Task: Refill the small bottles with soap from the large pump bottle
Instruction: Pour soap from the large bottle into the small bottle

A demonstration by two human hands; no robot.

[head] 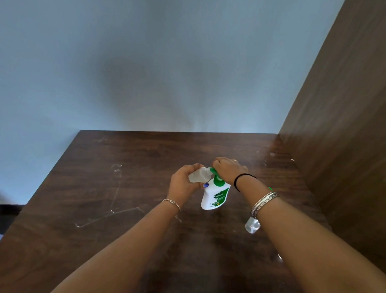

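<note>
Scratched dark wooden table (pixel 110 187) meets a pale blue wall (pixel 147 55).

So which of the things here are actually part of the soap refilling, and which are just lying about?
Part of the job:
- large pump bottle, pressed by the right hand
- small bottle, held tilted to the nozzle by the left hand
- second small bottle, partly hidden by the right forearm
- blue cap

Just there:
- wooden table
- wooden side panel
- wall
</note>
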